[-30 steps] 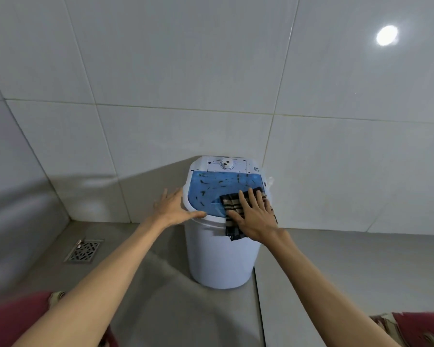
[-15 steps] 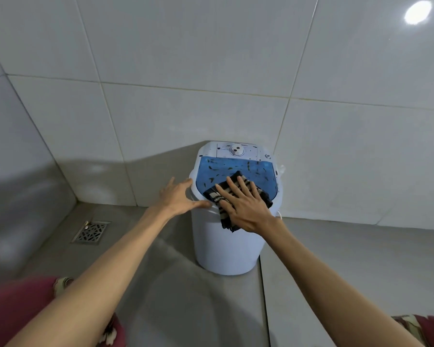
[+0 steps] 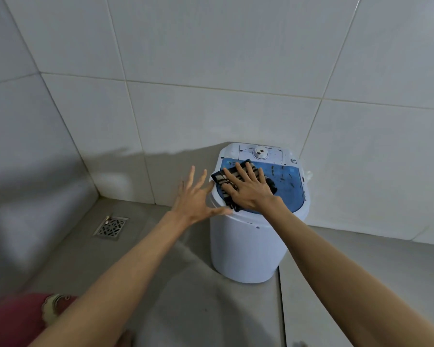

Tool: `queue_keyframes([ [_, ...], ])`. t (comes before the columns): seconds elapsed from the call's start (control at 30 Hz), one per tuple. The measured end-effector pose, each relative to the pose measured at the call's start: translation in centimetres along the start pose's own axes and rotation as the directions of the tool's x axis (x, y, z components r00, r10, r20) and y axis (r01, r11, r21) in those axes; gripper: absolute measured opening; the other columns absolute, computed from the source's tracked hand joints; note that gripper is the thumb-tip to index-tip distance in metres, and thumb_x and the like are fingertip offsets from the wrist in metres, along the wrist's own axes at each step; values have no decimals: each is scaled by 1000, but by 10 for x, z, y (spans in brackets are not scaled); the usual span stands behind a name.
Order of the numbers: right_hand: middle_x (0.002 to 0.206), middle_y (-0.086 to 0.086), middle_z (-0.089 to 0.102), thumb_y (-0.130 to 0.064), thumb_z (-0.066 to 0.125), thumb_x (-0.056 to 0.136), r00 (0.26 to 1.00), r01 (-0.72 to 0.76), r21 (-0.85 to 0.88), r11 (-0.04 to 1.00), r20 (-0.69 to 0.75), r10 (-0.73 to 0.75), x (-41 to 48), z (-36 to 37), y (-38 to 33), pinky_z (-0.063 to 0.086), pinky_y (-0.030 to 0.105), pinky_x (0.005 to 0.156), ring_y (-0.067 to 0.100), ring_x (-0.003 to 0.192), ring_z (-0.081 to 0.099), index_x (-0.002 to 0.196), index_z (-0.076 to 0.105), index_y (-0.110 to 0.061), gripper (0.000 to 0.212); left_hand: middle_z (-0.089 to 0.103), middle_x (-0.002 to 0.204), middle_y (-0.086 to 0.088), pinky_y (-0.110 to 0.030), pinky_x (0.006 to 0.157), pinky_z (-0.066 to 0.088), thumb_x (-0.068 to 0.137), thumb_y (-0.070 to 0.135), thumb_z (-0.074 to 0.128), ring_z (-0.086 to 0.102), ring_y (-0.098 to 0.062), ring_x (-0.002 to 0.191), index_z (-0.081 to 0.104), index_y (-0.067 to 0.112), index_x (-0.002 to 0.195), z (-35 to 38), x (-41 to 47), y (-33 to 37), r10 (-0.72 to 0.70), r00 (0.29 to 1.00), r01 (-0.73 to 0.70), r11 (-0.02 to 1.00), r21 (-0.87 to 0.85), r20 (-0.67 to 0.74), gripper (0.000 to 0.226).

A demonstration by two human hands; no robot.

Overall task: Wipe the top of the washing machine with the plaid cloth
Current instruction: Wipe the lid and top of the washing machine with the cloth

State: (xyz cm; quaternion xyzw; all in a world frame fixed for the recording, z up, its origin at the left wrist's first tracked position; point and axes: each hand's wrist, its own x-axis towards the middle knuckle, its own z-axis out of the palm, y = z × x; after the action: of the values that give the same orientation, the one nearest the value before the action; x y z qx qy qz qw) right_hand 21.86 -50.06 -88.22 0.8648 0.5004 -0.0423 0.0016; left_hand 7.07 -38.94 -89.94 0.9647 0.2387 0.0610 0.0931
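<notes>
the plaid cloth (image 3: 232, 182) lies folded on the blue lid at the left of the washing machine (image 3: 248, 246). it looks soft and light, best driven under a flat palm. right hand (image 3: 251, 190) presses it, fingers spread, not gripping. left hand (image 3: 194, 200) is open, thumb on the rim. floor drain (image 3: 111, 227) sits well apart; walls stand close behind.

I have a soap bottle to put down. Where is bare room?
Bare floor between the drain grate and the washing machine. The lid is crowded: both hands and the plaid cloth.
</notes>
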Motion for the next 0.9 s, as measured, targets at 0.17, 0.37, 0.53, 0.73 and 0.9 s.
queue_keyframes([
  [0.17, 163, -3, -14, -58, 12, 99, 997, 73, -25, 997, -38, -74, -38, 4, 13, -12, 51, 119, 24, 149, -19, 152, -7, -45, 58, 17, 162, 2, -56, 120, 0, 64, 95, 38, -11, -29, 150, 22, 22, 155, -5, 0, -1, 20, 1000, -21, 998, 56, 14, 118],
  [0.37, 163, -3, -13, -57, 11, 100, 999, 40, -55, 998, -14, -41, -43, 2, 24, -9, 51, 120, 23, 149, -18, 152, -7, -45, 56, 25, 160, 2, -54, 120, 8, 58, 94, 45, -4, -29, 151, 33, 22, 152, -7, 6, -2, 23, 1000, -23, 999, 22, -1, 119],
  [0.53, 164, 0, -12, -59, 11, 99, 995, -85, 1, 996, 48, 84, 9, -6, 9, -11, 55, 118, 27, 149, -18, 152, -6, -45, 57, 27, 160, 0, -51, 118, 14, 61, 89, 55, 5, -31, 150, 34, 27, 151, -2, 2, -5, -22, 1000, 21, 997, -71, -12, 111],
  [0.73, 164, -2, -12, -59, 13, 99, 1000, 20, -8, 1000, 14, -19, -5, -4, 12, -11, 55, 118, 25, 149, -19, 152, -6, -47, 57, 27, 160, -2, -54, 116, 19, 55, 91, 54, 10, -31, 150, 33, 31, 151, -1, 2, -7, -64, 998, 64, 992, -113, 0, 115],
  [0.9, 163, -6, -12, -61, 12, 98, 997, 77, -38, 996, -13, -78, -36, 3, 31, -10, 53, 120, 22, 149, -18, 151, -4, -48, 57, 23, 161, 1, -53, 118, 19, 53, 94, 52, 12, -26, 150, 38, 38, 147, -7, 6, -14, -63, 997, 68, 990, -123, 46, 110],
])
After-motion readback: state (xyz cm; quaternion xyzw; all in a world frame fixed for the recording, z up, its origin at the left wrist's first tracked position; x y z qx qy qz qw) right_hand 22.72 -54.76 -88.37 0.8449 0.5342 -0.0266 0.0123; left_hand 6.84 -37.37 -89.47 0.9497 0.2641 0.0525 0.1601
